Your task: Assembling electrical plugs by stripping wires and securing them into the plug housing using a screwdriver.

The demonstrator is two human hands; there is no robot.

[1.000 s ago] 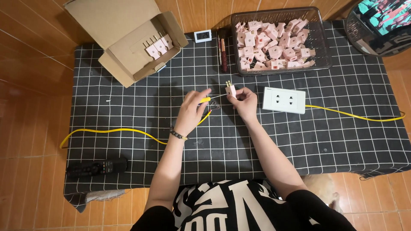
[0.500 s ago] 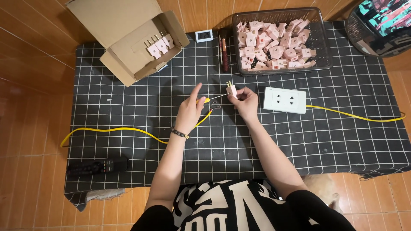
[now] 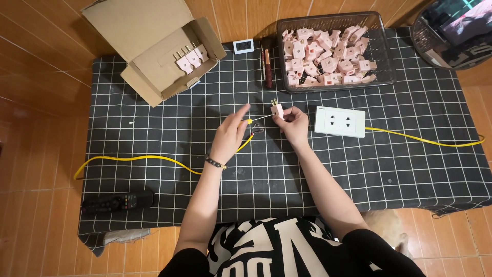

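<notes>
- Open cardboard box (image 3: 154, 48) at the cloth's far left, pink plugs inside.
- Small digital clock (image 3: 243, 46) beside it.
- Black remote control (image 3: 118, 201) near the front-left edge.
- Dark round basket (image 3: 453, 31), far right.

The left hand (image 3: 229, 137) has eased a little away from the pink plug (image 3: 277, 110), its forefinger now lifted and pointing up

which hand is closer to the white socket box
The right hand. It holds a pink plug just left of the white socket box, a small gap between them. The left hand is farther left, gripping the yellow cable.
</notes>
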